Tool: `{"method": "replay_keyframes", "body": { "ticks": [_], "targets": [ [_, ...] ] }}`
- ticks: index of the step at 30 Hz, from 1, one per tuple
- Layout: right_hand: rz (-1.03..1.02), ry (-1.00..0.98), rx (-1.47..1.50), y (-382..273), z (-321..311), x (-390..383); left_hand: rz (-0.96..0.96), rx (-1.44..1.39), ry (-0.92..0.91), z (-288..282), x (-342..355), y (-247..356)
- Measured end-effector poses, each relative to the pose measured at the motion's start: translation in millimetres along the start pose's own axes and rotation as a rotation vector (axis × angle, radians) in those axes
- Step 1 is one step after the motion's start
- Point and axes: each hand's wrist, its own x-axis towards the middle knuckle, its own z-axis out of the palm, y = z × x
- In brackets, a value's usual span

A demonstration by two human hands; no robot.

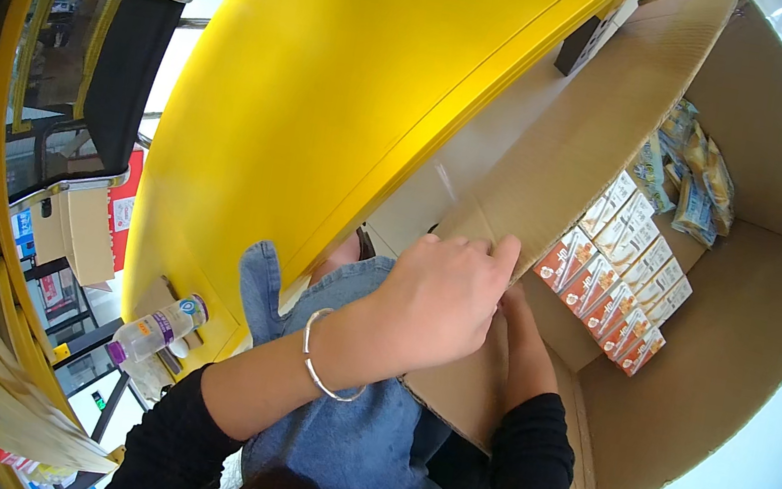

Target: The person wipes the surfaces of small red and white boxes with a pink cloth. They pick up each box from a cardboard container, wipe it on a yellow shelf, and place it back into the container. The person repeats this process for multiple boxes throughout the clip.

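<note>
A large open cardboard box (pixel 758 289) fills the right side, tilted in the view. My left hand (pixel 449 294), with a silver bangle at its wrist, is closed with its fingers curled over the box's near upper edge. My right hand (pixel 511 308) reaches inside against the same wall, and its fingers are mostly hidden behind my left hand. Small red-and-white drink cartons (pixel 613 278) stand in tight rows within the box. Beside them lies a loose heap of snack packets (pixel 694 179) in clear and blue wrappers.
A yellow table (pixel 314 81) curves along the left of the box. On its near end lies a clear plastic bottle (pixel 158 329) with a purple cap. A black mesh chair (pixel 94 69) and a smaller cardboard box (pixel 75 228) are farther left.
</note>
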Motion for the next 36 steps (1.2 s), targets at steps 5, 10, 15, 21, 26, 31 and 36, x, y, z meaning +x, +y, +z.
{"method": "replay_keyframes", "body": {
  "ticks": [5,10,15,21,26,31,36],
  "targets": [
    [0.047,-0.623,0.576,-6,-49,-47,-0.016,0.016,0.001,2,-1,-2],
    [0.090,-0.561,0.615,-4,-78,-140,0.021,0.063,0.043,4,-4,-3],
    [-0.069,-0.567,0.721,-25,-83,-221,0.093,0.261,0.252,14,-21,2],
    [-0.320,-0.628,0.631,-56,-112,-318,-0.005,0.038,-0.208,-18,-63,37],
    [-0.678,-0.487,0.142,-132,-110,-432,-0.060,-0.815,0.012,-16,-103,53],
    [-0.996,-0.329,-0.113,-173,-76,-520,0.172,-0.775,0.828,-39,-171,77],
    [-1.252,-0.200,-0.473,-214,-43,-607,0.406,-0.791,1.177,-52,-243,81]
  ]
}}
